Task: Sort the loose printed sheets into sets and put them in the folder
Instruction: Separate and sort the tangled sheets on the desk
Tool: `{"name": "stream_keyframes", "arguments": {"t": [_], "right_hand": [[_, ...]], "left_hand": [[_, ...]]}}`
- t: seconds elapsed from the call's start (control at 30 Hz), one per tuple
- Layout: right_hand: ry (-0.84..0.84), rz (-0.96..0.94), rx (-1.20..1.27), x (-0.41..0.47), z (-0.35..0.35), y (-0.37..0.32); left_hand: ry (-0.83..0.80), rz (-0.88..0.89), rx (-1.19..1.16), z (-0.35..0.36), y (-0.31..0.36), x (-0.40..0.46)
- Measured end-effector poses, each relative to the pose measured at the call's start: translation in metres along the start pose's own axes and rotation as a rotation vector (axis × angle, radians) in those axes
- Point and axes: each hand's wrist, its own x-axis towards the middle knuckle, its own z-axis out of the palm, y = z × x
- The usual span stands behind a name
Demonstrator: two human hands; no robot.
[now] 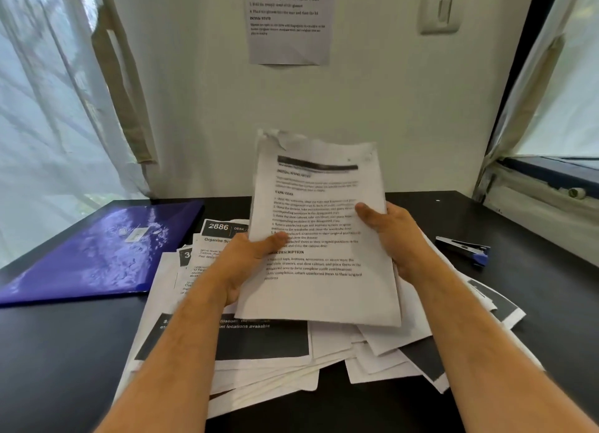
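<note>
Both my hands hold up a small stack of printed sheets (319, 225), tilted toward me above the desk. My left hand (246, 261) grips its left edge with the thumb lying on the front page. My right hand (393, 235) grips the right edge, thumb on the text. Under them a messy pile of loose printed sheets (259, 345) spreads over the black desk (64, 351), some with black header blocks. A shiny blue folder (103, 251) lies closed and flat at the left, apart from the pile.
A dark stapler with a blue tip (465, 249) lies on the desk at the right. A printed notice (288, 21) hangs on the wall ahead. Curtained windows flank the desk on both sides; a light switch (440, 10) is on the wall.
</note>
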Motion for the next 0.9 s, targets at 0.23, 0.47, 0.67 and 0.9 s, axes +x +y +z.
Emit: {"name": "stream_keyframes", "arguments": {"t": [0.23, 0.47, 0.67, 0.9], "right_hand": [[0.047, 0.208, 0.115, 0.009, -0.008, 0.01], [-0.152, 0.435, -0.041, 0.003, -0.008, 0.015], [-0.369, 0.565, -0.083, -0.007, 0.001, 0.009], [-0.356, 0.497, -0.081, -0.01, 0.006, 0.01]], "left_hand": [[-0.208, -0.22, -0.076, -0.007, 0.0, -0.003], [-0.082, -0.071, -0.289, -0.017, -0.001, 0.007], [0.036, 0.138, -0.509, -0.032, -0.011, 0.019], [-0.102, 0.127, -0.707, -0.032, -0.011, 0.019]]}}
